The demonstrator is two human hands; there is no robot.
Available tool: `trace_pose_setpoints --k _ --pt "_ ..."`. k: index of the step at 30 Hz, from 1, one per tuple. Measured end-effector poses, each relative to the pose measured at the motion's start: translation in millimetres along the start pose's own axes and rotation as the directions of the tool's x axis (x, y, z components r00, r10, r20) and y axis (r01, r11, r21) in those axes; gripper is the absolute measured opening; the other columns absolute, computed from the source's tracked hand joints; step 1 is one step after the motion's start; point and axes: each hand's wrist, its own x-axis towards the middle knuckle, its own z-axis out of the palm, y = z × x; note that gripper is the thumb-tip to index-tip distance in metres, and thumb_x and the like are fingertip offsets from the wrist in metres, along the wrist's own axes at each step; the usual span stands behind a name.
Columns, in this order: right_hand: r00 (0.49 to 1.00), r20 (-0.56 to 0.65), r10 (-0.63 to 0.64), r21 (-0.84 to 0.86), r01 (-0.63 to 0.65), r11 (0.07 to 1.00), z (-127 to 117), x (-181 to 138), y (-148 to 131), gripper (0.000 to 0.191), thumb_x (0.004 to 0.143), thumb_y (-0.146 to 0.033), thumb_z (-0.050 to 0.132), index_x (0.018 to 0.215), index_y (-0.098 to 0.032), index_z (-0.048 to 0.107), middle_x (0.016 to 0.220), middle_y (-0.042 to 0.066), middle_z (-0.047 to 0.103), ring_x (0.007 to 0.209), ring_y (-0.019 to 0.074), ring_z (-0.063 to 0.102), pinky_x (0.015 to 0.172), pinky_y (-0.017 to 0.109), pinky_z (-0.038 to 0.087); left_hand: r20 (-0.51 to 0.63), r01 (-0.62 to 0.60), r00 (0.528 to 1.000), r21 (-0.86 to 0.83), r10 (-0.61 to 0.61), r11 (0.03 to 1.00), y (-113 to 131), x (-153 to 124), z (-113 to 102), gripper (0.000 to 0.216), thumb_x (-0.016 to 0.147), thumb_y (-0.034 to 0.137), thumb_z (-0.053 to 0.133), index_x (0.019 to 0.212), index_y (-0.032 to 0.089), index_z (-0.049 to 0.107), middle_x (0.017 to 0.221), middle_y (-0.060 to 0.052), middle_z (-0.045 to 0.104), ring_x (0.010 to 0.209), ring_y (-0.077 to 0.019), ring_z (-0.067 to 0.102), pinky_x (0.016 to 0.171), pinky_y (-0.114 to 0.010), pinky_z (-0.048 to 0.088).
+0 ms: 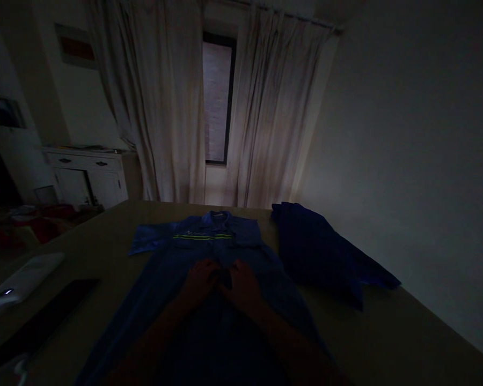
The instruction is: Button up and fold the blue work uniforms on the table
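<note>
A blue work shirt (209, 238) with a yellow-green reflective stripe lies spread flat on the table (386, 321), collar away from me. My left hand (199, 281) and my right hand (243, 287) rest side by side on the shirt's front, near its middle opening. The fingers of both hands look curled and pinched on the fabric there. The room is very dim, so what they grip is hard to make out. A second dark blue garment (322, 252) lies crumpled to the right of the shirt.
A white device with a small light (20, 281) and a dark flat object (44, 321) lie on the table's left side. Beyond the table are curtains (169, 107), a window (217, 96) and a white cabinet (88, 174). A wall stands close on the right.
</note>
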Motion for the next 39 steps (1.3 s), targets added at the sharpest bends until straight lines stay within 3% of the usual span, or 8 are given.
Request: trace_pose_setpoints --k 3,8,14,18,26,30,34,39 --pt "0.999 0.036 -0.003 -0.048 0.004 0.999 -0.2 2.8 -1.1 0.032 0.091 -0.049 0.065 0.100 -0.020 0.074 0.105 0.015 0.067 0.103 0.0317 0.061 0.088 0.042 0.047 0.041 -0.019 0.999 -0.046 0.021 0.999 3.6 5.9 -1.5 0.014 0.095 0.022 0.059 0.103 0.025 0.070 0.112 -0.005 0.069 0.108 -0.0225 0.062 0.096 -0.035 0.044" --pt "0.994 0.103 -0.027 -0.169 0.044 0.985 -3.4 7.8 -0.9 0.013 0.091 -0.027 0.063 0.092 -0.021 0.073 0.097 0.013 0.070 0.093 0.0277 0.065 0.084 0.038 0.046 0.046 -0.083 0.995 -0.074 0.086 0.994 7.3 5.1 -4.3 0.009 0.096 0.021 0.054 0.095 0.023 0.063 0.100 -0.004 0.068 0.096 -0.0208 0.063 0.087 -0.032 0.046" --pt "0.998 0.056 -0.016 -0.145 0.024 0.989 -3.0 7.2 0.0 0.016 0.090 -0.037 0.067 0.093 -0.021 0.071 0.100 0.013 0.070 0.096 0.0280 0.064 0.081 0.036 0.046 0.084 -0.096 0.991 -0.063 0.102 0.993 8.6 0.3 -7.6 0.014 0.095 0.018 0.051 0.098 0.022 0.064 0.103 -0.006 0.070 0.100 -0.0216 0.064 0.092 -0.032 0.046" --pt "0.997 0.077 0.005 -0.126 0.005 0.992 1.3 12.1 4.5 0.007 0.088 -0.025 0.064 0.089 -0.021 0.069 0.098 0.011 0.070 0.094 0.0268 0.064 0.079 0.035 0.046 0.091 -0.080 0.992 -0.075 0.087 0.994 10.0 0.5 -10.6 0.017 0.096 0.021 0.050 0.099 0.023 0.067 0.104 -0.006 0.071 0.101 -0.0217 0.065 0.093 -0.033 0.046" --pt "0.998 -0.068 0.011 0.122 -0.003 0.993 -0.1 14.6 5.3 0.007 0.091 -0.023 0.061 0.093 -0.021 0.067 0.096 0.006 0.070 0.092 0.0208 0.064 0.082 0.029 0.044 0.051 0.005 0.999 -0.084 -0.001 0.996 17.9 -3.0 -9.2 0.013 0.092 0.018 0.052 0.094 0.022 0.064 0.101 -0.005 0.069 0.093 -0.0199 0.064 0.086 -0.031 0.047" --pt "1.000 0.017 0.017 0.137 -0.020 0.990 1.5 10.6 -3.0 0.014 0.096 -0.026 0.056 0.092 -0.019 0.068 0.091 0.005 0.071 0.082 0.0180 0.064 0.074 0.027 0.042 0.063 0.016 0.998 -0.035 -0.014 0.999 22.4 -4.8 -11.5 0.015 0.094 0.019 0.049 0.097 0.020 0.064 0.102 -0.007 0.070 0.095 -0.0209 0.065 0.085 -0.031 0.046" --pt "0.999 0.043 0.010 0.148 -0.017 0.989 0.0 9.3 -5.6 0.022 0.100 -0.031 0.054 0.093 -0.019 0.070 0.094 0.006 0.073 0.087 0.0183 0.065 0.076 0.027 0.041 0.087 0.063 0.995 -0.061 -0.058 0.996 19.0 -2.5 -16.7 0.015 0.090 0.015 0.053 0.096 0.019 0.066 0.099 -0.005 0.072 0.094 -0.0198 0.067 0.083 -0.029 0.045" --pt "0.996 0.087 0.003 0.162 -0.017 0.987 -4.4 9.2 -4.6 0.023 0.099 -0.024 0.052 0.088 -0.018 0.072 0.091 0.006 0.073 0.084 0.0174 0.065 0.074 0.026 0.040 0.118 0.093 0.990 -0.109 -0.080 0.990 17.8 -3.1 -23.6 0.015 0.089 0.015 0.054 0.092 0.020 0.068 0.093 -0.004 0.073 0.087 -0.0189 0.068 0.076 -0.028 0.044"
